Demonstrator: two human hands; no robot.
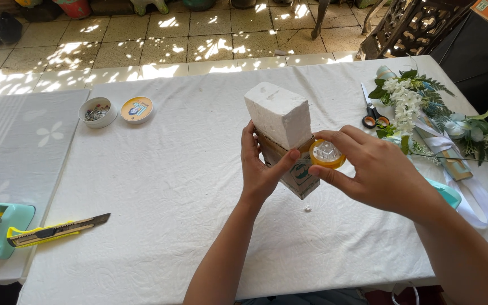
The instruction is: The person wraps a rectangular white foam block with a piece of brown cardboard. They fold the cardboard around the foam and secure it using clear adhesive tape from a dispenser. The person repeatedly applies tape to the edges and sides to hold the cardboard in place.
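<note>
A white foam block (280, 113) stands in a small cardboard box (299, 178) at the middle of the table. My left hand (261, 169) grips the box and foam from the left, thumb across the front. My right hand (368, 169) holds a small roll of clear tape with a yellow core (327, 153) against the right side of the box.
White cloth covers the table (170, 186). A yellow utility knife (52, 230) and teal tape dispenser (1, 229) lie at the left. A pin dish (97, 112) and its orange lid (137, 109) sit at the back. Scissors (373, 110), artificial flowers (419, 107) and ribbon (478, 197) lie at the right.
</note>
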